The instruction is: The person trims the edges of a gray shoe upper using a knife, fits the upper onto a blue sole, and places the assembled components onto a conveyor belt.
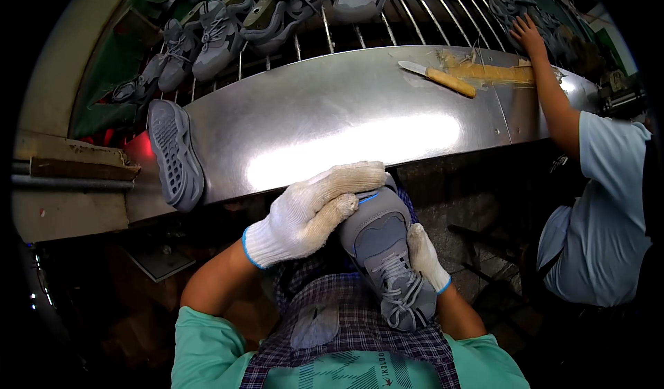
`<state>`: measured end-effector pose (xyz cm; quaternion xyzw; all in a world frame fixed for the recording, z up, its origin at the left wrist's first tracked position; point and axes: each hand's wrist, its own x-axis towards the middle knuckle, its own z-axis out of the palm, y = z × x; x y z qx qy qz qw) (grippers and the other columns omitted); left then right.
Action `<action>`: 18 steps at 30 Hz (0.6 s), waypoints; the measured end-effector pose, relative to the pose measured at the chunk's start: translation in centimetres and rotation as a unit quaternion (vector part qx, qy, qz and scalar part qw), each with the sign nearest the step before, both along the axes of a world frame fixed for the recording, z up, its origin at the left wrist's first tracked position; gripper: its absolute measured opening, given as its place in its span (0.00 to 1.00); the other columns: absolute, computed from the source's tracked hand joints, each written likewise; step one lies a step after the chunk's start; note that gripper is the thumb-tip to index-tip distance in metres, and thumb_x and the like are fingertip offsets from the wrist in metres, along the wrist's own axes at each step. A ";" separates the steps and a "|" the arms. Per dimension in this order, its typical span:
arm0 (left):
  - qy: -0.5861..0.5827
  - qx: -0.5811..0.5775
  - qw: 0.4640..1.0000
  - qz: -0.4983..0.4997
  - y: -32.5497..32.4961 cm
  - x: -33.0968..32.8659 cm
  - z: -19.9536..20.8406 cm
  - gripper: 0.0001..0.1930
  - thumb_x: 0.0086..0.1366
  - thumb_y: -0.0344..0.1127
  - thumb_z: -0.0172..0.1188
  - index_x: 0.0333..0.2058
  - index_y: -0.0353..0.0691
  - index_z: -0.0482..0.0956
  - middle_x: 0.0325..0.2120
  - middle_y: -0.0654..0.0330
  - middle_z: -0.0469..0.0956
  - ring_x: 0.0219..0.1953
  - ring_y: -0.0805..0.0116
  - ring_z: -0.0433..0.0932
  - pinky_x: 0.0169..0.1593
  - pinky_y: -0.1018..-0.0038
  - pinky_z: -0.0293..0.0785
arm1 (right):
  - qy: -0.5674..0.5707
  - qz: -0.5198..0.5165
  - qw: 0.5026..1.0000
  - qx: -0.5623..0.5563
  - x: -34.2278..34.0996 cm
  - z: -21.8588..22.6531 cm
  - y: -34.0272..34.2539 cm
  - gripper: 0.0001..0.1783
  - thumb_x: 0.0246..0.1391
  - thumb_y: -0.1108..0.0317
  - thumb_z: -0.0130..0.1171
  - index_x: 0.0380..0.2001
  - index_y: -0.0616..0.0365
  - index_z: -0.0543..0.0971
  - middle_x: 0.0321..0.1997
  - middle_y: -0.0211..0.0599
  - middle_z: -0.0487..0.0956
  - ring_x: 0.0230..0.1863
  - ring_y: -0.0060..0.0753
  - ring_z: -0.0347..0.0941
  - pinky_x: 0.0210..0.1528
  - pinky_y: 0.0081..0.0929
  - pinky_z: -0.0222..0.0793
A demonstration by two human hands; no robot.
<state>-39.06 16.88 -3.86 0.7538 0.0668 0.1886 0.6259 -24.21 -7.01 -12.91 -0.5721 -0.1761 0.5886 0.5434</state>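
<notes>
A grey laced sneaker is held in front of my body, its toe pointing away from me and its laces close to my chest. My left hand, in a white knit glove with a blue cuff, is closed on the toe end, fingers laid over the front and thumb at the edge by a short blue line. My right hand, gloved the same way, grips the shoe's right side; most of its fingers are hidden behind it. The shoe's underside is out of sight. A loose grey sole with a grid of hollows lies on the metal table's left end.
Beyond the shiny metal table runs a rack of metal bars carrying several grey shoes. A knife with a yellow handle lies on the table beside yellowish tape. At right, a co-worker reaches toward shoes on the rack.
</notes>
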 end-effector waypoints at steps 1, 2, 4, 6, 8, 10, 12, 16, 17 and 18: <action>0.008 0.021 1.000 0.001 0.1 0.1 0.2 0.18 0.78 0.31 0.54 0.62 0.30 0.78 0.61 0.44 0.80 0.65 0.50 0.79 0.70 0.60 0.74 | 0.007 -0.006 1.000 0.003 0.0 -0.2 -0.1 0.34 0.83 0.54 0.31 0.72 0.74 0.66 0.71 0.51 0.75 0.73 0.40 0.71 0.76 0.35 0.64; 0.016 0.042 0.999 0.002 0.2 0.4 0.6 0.18 0.78 0.31 0.54 0.62 0.30 0.78 0.61 0.44 0.80 0.65 0.49 0.79 0.69 0.60 0.74 | 0.013 -0.013 1.000 0.006 0.2 -0.2 -0.1 0.33 0.83 0.54 0.31 0.72 0.73 0.66 0.71 0.51 0.75 0.72 0.39 0.71 0.76 0.35 0.64; 0.012 0.081 0.997 0.000 0.1 0.5 0.7 0.18 0.77 0.31 0.55 0.62 0.32 0.79 0.60 0.43 0.81 0.64 0.48 0.80 0.69 0.60 0.75 | 0.054 -0.059 0.997 0.006 -0.1 -1.1 -0.3 0.32 0.83 0.55 0.32 0.70 0.73 0.69 0.69 0.51 0.77 0.70 0.39 0.73 0.74 0.34 0.66; -0.013 0.117 0.993 -0.012 0.1 1.0 0.6 0.19 0.76 0.31 0.56 0.62 0.34 0.79 0.59 0.43 0.82 0.63 0.47 0.80 0.68 0.59 0.75 | 0.081 -0.111 0.990 -0.017 -0.7 -1.6 -0.5 0.31 0.83 0.55 0.33 0.68 0.72 0.72 0.68 0.50 0.78 0.68 0.38 0.75 0.72 0.33 0.69; -0.037 0.150 0.987 -0.044 0.7 1.1 0.1 0.21 0.73 0.32 0.59 0.63 0.35 0.79 0.61 0.42 0.80 0.65 0.46 0.79 0.69 0.59 0.74 | 0.043 -0.119 0.991 -0.048 -0.8 -2.7 -0.7 0.31 0.83 0.53 0.35 0.65 0.71 0.74 0.66 0.48 0.79 0.66 0.37 0.76 0.71 0.33 0.70; -0.052 0.144 0.985 -0.084 1.5 1.9 -0.3 0.25 0.71 0.33 0.63 0.65 0.34 0.77 0.63 0.42 0.78 0.66 0.46 0.78 0.70 0.59 0.73 | 0.026 -0.121 0.992 -0.035 -0.1 -4.4 -1.7 0.32 0.83 0.50 0.36 0.64 0.70 0.74 0.64 0.46 0.80 0.65 0.36 0.76 0.69 0.32 0.71; -0.043 0.103 0.986 -0.125 2.1 2.7 -0.2 0.30 0.68 0.35 0.66 0.67 0.32 0.74 0.66 0.41 0.75 0.68 0.47 0.76 0.71 0.58 0.71 | 0.058 -0.126 0.990 0.005 0.3 -4.4 -1.5 0.34 0.83 0.47 0.35 0.65 0.69 0.74 0.63 0.46 0.80 0.63 0.35 0.77 0.68 0.32 0.72; 0.090 0.069 0.990 -0.080 -0.1 0.4 -5.2 0.55 0.62 0.36 0.70 0.80 0.32 0.42 0.77 0.40 0.58 0.79 0.46 0.58 0.80 0.55 0.55 | 0.175 -0.208 0.962 0.026 0.3 -1.9 -0.7 0.46 0.76 0.30 0.35 0.70 0.64 0.70 0.65 0.49 0.78 0.64 0.42 0.77 0.70 0.41 0.74; 0.127 0.059 0.985 -0.100 -1.0 0.3 -6.2 0.60 0.61 0.34 0.69 0.80 0.35 0.33 0.79 0.39 0.51 0.81 0.44 0.52 0.82 0.56 0.50 | 0.174 -0.183 0.965 0.065 0.5 -1.4 -0.1 0.49 0.72 0.25 0.38 0.76 0.58 0.63 0.74 0.47 0.69 0.72 0.44 0.69 0.76 0.44 0.66; 0.097 0.036 0.992 -0.071 -2.3 0.5 -7.2 0.58 0.61 0.33 0.68 0.80 0.33 0.37 0.78 0.38 0.54 0.80 0.44 0.54 0.81 0.59 0.52 | 0.173 -0.161 0.966 0.102 0.6 -0.5 0.7 0.55 0.68 0.21 0.41 0.82 0.51 0.55 0.82 0.45 0.61 0.80 0.46 0.60 0.81 0.46 0.58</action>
